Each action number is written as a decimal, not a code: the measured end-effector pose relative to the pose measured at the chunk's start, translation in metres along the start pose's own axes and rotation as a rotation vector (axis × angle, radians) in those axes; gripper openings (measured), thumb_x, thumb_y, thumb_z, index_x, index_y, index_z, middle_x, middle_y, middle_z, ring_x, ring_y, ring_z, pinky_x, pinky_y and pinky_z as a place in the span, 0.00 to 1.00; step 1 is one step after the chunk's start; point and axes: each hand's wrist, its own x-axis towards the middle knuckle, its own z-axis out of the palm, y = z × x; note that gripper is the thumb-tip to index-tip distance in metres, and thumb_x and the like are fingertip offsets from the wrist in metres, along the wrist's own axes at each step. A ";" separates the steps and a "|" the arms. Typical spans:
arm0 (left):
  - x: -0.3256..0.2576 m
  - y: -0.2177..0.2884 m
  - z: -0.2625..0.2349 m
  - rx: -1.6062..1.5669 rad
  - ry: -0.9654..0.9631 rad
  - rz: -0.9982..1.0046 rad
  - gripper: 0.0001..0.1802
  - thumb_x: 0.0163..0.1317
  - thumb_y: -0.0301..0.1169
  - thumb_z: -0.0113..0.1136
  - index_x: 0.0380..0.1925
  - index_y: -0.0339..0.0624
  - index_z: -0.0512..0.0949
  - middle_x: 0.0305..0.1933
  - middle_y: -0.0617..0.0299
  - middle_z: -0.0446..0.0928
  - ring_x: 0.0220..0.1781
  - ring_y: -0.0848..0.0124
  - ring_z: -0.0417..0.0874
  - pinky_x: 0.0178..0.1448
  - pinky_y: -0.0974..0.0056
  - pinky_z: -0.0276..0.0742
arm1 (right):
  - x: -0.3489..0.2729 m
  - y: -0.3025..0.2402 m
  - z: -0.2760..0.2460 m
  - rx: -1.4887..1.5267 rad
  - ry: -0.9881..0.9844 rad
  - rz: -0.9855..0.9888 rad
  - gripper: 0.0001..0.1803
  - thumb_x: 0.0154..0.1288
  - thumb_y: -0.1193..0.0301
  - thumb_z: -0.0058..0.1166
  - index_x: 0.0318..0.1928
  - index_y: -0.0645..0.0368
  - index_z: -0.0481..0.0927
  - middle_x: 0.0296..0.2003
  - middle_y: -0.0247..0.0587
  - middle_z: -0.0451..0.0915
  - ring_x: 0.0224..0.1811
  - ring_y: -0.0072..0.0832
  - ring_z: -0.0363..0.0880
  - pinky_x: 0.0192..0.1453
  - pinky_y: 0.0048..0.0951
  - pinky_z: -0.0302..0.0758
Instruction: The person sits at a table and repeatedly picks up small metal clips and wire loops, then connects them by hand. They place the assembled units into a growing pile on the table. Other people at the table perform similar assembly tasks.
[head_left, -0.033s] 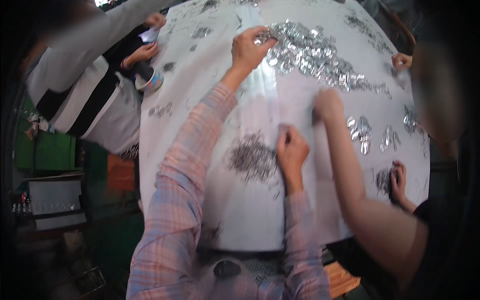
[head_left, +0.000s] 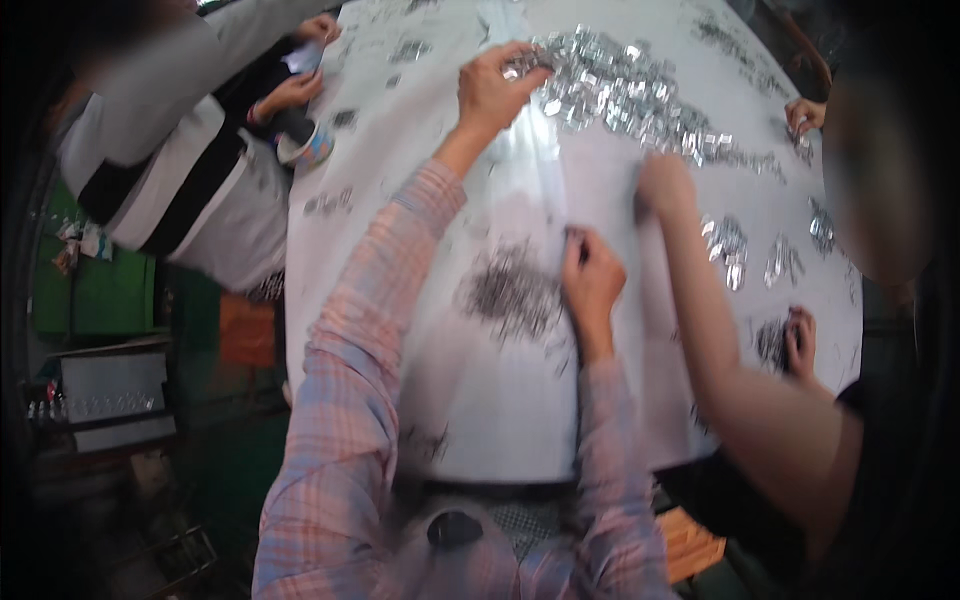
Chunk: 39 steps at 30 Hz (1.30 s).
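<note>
My left hand (head_left: 493, 92) is stretched out to the near left edge of a heap of small shiny metal pieces (head_left: 625, 95). Its thumb and fingers are curled round a few of these pieces. Closer to me, my right hand (head_left: 595, 285) is held with its fingers bent in, just right of a pile of thin dark metal pieces (head_left: 513, 292). Something dark shows between those fingers, too small and blurred to make out.
At right, a co-worker's bare forearm (head_left: 690, 290) reaches across beside my right hand; another hand (head_left: 798, 340) rests by a dark pile. A person in a striped top (head_left: 190, 180) stands at left near a cup (head_left: 312, 145). Small metal groups (head_left: 725, 245) dot the white table (head_left: 490, 420).
The whole view has shifted slightly. My left hand stays by the shiny heap and my right hand by the dark pile, with little other visible change.
</note>
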 end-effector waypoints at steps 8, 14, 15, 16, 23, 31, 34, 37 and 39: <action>-0.200 0.079 -0.093 -0.066 -0.051 -0.215 0.18 0.49 0.34 0.73 0.41 0.43 0.85 0.34 0.56 0.85 0.34 0.73 0.85 0.39 0.67 0.79 | 0.015 0.017 -0.021 0.150 -0.347 0.168 0.15 0.61 0.63 0.58 0.45 0.56 0.84 0.30 0.45 0.84 0.34 0.36 0.83 0.40 0.33 0.77; -0.333 0.089 -0.077 0.043 -0.039 -0.083 0.14 0.52 0.29 0.71 0.40 0.43 0.84 0.35 0.63 0.84 0.33 0.74 0.84 0.38 0.71 0.78 | -0.044 -0.001 -0.042 0.264 0.011 0.036 0.13 0.61 0.71 0.58 0.47 0.59 0.83 0.38 0.46 0.83 0.42 0.32 0.82 0.49 0.31 0.76; -0.341 0.093 -0.073 0.083 -0.055 -0.070 0.14 0.51 0.29 0.70 0.40 0.45 0.84 0.35 0.63 0.83 0.34 0.72 0.83 0.38 0.70 0.78 | -0.058 -0.001 -0.051 0.272 0.067 0.061 0.13 0.61 0.71 0.58 0.46 0.60 0.83 0.37 0.46 0.83 0.42 0.31 0.82 0.49 0.31 0.76; -0.349 0.098 -0.069 0.124 -0.069 -0.056 0.13 0.51 0.28 0.70 0.39 0.48 0.84 0.35 0.64 0.82 0.34 0.71 0.83 0.38 0.69 0.78 | -0.070 0.000 -0.062 0.280 0.123 0.086 0.13 0.61 0.72 0.58 0.46 0.60 0.83 0.37 0.45 0.83 0.42 0.31 0.82 0.49 0.31 0.76; -0.370 0.098 -0.063 0.499 -0.160 0.192 0.17 0.45 0.28 0.69 0.38 0.56 0.84 0.39 0.70 0.77 0.42 0.68 0.78 0.36 0.63 0.78 | -0.148 0.013 -0.100 0.232 0.109 0.084 0.07 0.62 0.75 0.56 0.39 0.61 0.84 0.33 0.41 0.80 0.36 0.32 0.79 0.44 0.30 0.74; -0.367 0.083 -0.058 0.595 -0.190 0.283 0.20 0.46 0.27 0.67 0.42 0.59 0.82 0.41 0.70 0.76 0.47 0.66 0.75 0.44 0.61 0.77 | -0.159 0.004 -0.098 -0.086 0.054 -0.120 0.07 0.56 0.69 0.62 0.38 0.50 0.86 0.32 0.36 0.77 0.39 0.35 0.74 0.45 0.34 0.72; -0.357 0.072 -0.068 0.658 -0.236 0.258 0.20 0.48 0.26 0.65 0.44 0.58 0.82 0.43 0.70 0.77 0.50 0.66 0.75 0.49 0.59 0.75 | -0.155 -0.001 -0.095 -0.125 0.039 -0.119 0.07 0.56 0.69 0.62 0.37 0.50 0.86 0.33 0.35 0.77 0.40 0.35 0.74 0.45 0.34 0.72; -0.345 0.068 -0.080 0.665 -0.280 0.222 0.19 0.49 0.29 0.64 0.44 0.57 0.82 0.47 0.69 0.77 0.55 0.63 0.72 0.58 0.53 0.67 | -0.157 -0.004 -0.098 -0.132 0.061 -0.151 0.06 0.57 0.70 0.61 0.36 0.51 0.86 0.33 0.36 0.77 0.41 0.36 0.75 0.45 0.35 0.73; -0.342 0.076 -0.079 0.662 -0.336 0.173 0.19 0.48 0.34 0.63 0.44 0.55 0.82 0.52 0.66 0.76 0.62 0.61 0.67 0.66 0.45 0.54 | -0.154 -0.001 -0.100 -0.111 0.082 -0.149 0.06 0.57 0.72 0.60 0.37 0.52 0.85 0.33 0.37 0.78 0.41 0.36 0.75 0.45 0.36 0.73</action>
